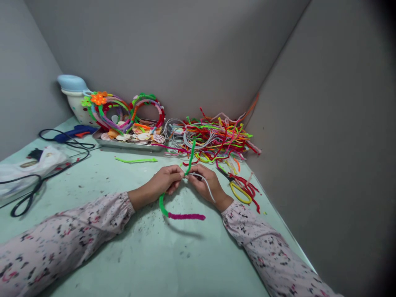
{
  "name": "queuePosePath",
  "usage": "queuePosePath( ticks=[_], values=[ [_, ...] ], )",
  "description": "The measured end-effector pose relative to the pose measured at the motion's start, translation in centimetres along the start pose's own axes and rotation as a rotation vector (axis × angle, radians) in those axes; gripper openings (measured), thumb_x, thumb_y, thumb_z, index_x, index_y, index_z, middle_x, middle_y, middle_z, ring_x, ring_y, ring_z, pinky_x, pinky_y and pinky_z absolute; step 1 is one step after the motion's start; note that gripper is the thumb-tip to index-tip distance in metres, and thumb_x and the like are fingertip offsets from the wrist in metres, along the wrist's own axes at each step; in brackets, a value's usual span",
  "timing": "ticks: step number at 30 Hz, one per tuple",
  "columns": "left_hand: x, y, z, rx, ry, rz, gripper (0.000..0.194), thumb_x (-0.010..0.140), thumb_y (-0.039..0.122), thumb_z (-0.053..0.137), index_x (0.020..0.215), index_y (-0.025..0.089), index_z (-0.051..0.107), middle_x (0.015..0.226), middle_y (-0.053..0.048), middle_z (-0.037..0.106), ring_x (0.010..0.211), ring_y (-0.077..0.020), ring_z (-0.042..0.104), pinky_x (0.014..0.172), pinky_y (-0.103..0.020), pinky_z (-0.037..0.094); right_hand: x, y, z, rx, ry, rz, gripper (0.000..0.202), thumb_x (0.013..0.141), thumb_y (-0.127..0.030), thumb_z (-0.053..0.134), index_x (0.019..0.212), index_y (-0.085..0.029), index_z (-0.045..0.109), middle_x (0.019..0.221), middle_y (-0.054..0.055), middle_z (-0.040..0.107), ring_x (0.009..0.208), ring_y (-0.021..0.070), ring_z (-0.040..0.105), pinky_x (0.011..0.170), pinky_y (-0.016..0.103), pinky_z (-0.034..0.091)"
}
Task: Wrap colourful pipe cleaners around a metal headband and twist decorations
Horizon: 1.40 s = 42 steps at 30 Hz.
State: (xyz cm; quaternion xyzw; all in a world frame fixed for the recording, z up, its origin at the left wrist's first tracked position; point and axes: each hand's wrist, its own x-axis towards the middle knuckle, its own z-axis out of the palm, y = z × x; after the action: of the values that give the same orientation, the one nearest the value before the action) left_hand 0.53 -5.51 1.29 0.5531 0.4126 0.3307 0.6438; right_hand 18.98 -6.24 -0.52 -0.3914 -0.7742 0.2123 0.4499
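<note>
Above the table, my left hand (167, 180) is closed around a thin headband (187, 216). Magenta and green fuzzy wrapping covers the part hanging below that hand, while the bare white end (208, 187) curves out over my right hand. A green pipe cleaner (192, 154) stands up from between the hands, its loose end pointing away from me. My right hand (204, 181) pinches at the spot where pipe cleaner and band meet, fingertips touching the left ones. The exact grip is partly hidden by the fingers.
Behind the hands lie a metal tray (130, 144) of fabric pieces, finished headbands (147, 99) and a pipe-cleaner heap (216, 136). Scissors (239, 193) rest at right, a lime pipe cleaner (136, 161) nearer. Left are a lidded container (76, 99), black cable (38, 194) and plastic bag (46, 161).
</note>
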Motion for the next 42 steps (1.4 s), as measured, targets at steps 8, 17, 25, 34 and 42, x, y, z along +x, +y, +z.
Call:
queuePosePath(
  ticks=[8,17,25,34,42],
  values=[
    [0.07,-0.05,-0.23,-0.004,-0.021,-0.021,0.015,0.081,0.030,0.059,0.076,0.018,0.052,0.048,0.007,0.050,0.030,-0.0048,0.038,0.030,-0.015,0.027,0.07,-0.14,-0.38,-0.043,-0.007,-0.076,0.006,0.087,-0.021,0.061,0.090,-0.020,0.065,0.083,0.003,0.064,0.075,0.0151,0.059,0.070,0.025,0.047],
    [0.17,-0.05,-0.36,-0.009,-0.045,-0.052,0.016,0.082,0.031,0.059,0.076,0.018,0.052,0.050,0.007,0.050,0.031,-0.0042,0.038,0.030,-0.014,0.027,0.16,0.23,-0.37,-0.071,-0.030,-0.140,0.007,0.088,-0.020,0.058,0.090,-0.021,0.065,0.084,0.003,0.063,0.079,0.0160,0.059,0.073,0.027,0.048],
    [0.40,-0.37,-0.60,-0.031,-0.046,-0.038,0.016,0.081,0.032,0.060,0.078,0.019,0.052,0.048,0.007,0.050,0.030,-0.0047,0.038,0.030,-0.015,0.026,0.05,-0.14,-0.59,-0.051,-0.052,-0.118,0.012,0.088,-0.018,0.057,0.097,-0.021,0.064,0.088,0.004,0.065,0.077,0.0158,0.060,0.071,0.027,0.049],
    [0.38,-0.28,-0.65,-0.035,-0.048,-0.045,0.016,0.080,0.030,0.061,0.076,0.018,0.052,0.049,0.006,0.050,0.030,-0.0045,0.037,0.030,-0.015,0.025,0.12,0.18,-0.37,-0.054,-0.024,-0.121,0.012,0.086,-0.015,0.057,0.091,-0.022,0.067,0.083,0.003,0.066,0.077,0.0159,0.062,0.072,0.027,0.049],
    [0.31,-0.27,-0.61,-0.029,-0.042,-0.047,0.016,0.079,0.031,0.062,0.076,0.018,0.052,0.049,0.007,0.049,0.030,-0.0042,0.037,0.030,-0.015,0.025,0.20,0.23,-0.33,-0.027,-0.023,-0.149,0.012,0.087,-0.016,0.057,0.088,-0.022,0.068,0.085,0.004,0.069,0.080,0.0162,0.064,0.075,0.029,0.051]
  ],
)
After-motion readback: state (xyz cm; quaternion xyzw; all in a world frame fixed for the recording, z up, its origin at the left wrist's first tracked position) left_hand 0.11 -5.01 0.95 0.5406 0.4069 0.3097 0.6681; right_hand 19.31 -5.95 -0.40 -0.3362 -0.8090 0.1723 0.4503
